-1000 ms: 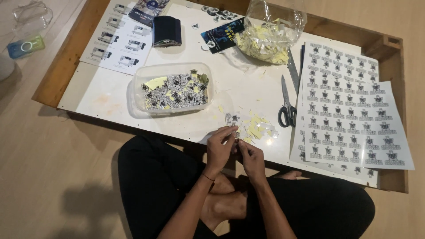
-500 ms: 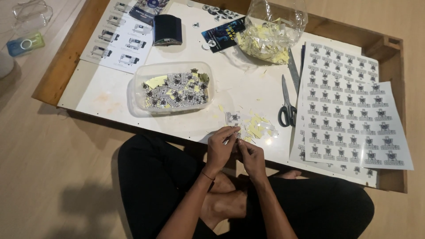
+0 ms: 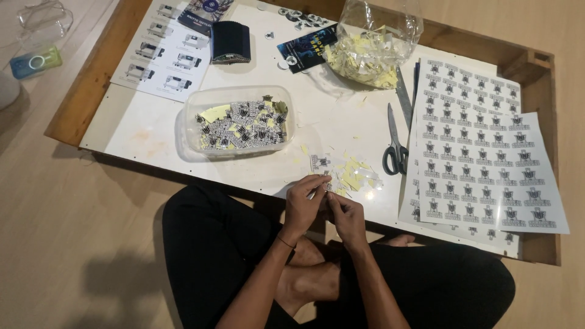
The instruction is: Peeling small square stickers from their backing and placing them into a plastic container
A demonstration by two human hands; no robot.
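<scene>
Seen from above, a seated, cross-legged person brings both hands together at the near edge of a low white board (image 3: 152,131). The left hand (image 3: 304,204) and right hand (image 3: 347,216) pinch a tiny cut sticker (image 3: 327,187) between closed fingertips; it is pale with a dark mark, too small to read clearly. Just beyond lie another cut sticker (image 3: 320,162) and yellow backing scraps (image 3: 353,176). A clear tub (image 3: 241,122) of cut stickers sits to the left, scissors (image 3: 395,143) and printed sticker sheets (image 3: 481,152) to the right, a clear bag of scraps (image 3: 375,42) farther back. The board rests in a wooden frame (image 3: 79,91) on a light wood floor (image 3: 73,244). The fingers hide most of the held sticker.
</scene>
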